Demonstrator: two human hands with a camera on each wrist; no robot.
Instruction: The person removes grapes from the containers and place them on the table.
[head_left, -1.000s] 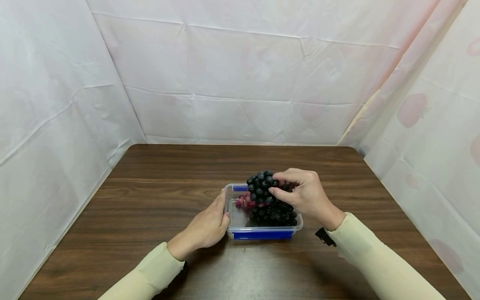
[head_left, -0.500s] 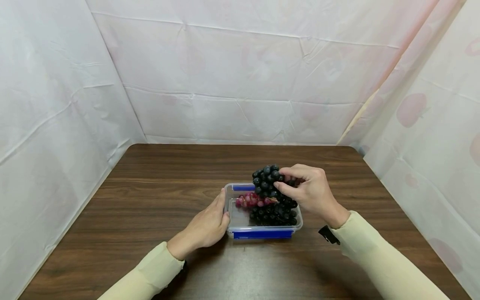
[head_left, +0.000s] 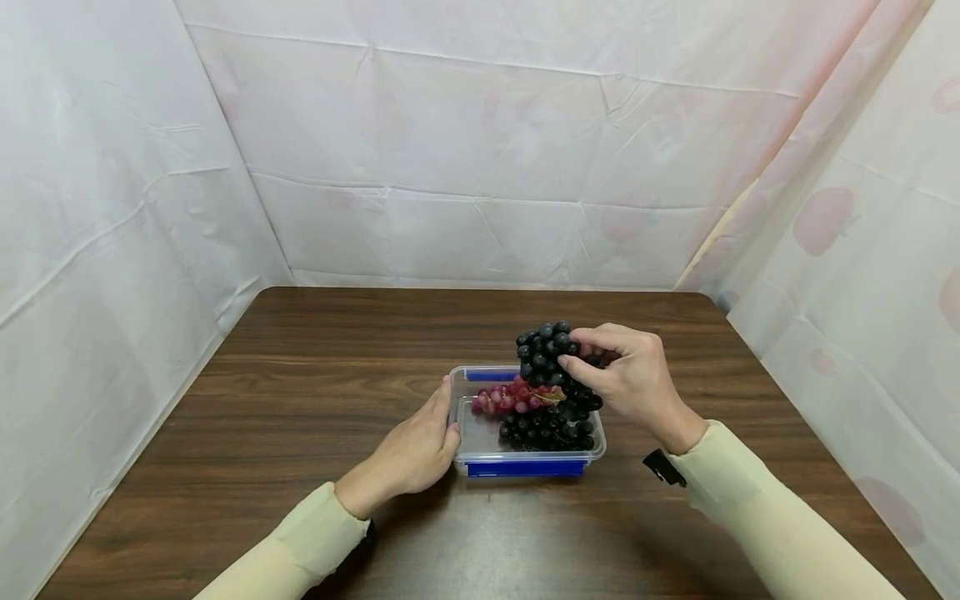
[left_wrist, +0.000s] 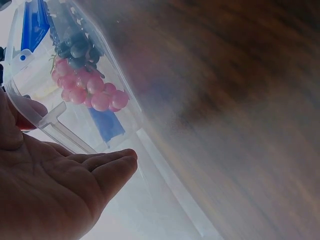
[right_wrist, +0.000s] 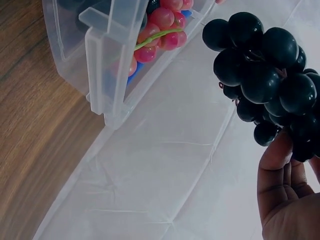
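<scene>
In the head view my right hand (head_left: 633, 375) pinches a bunch of black grapes (head_left: 547, 354) between thumb and fingers. The bunch hangs over the back right part of a clear plastic container (head_left: 472, 437) with blue clips. Inside lie a bunch of red grapes (head_left: 502, 398) at the back and more black grapes (head_left: 540, 429) in front. My left hand (head_left: 408, 450) rests against the container's left wall with its fingers straight, the thumb at the near left corner. In the left wrist view the palm (left_wrist: 55, 185) and extended fingers sit beside that wall.
The container stands on a dark wood-grain table (head_left: 337, 358). A white sheet (head_left: 480, 150) with faint pink prints surrounds the table at the back and both sides. A small black object (head_left: 663, 468) sits at my right sleeve cuff.
My right hand has moved rightward and slightly up with the black grapes, uncovering more of the red grapes. The left hand and container have stayed in place.
</scene>
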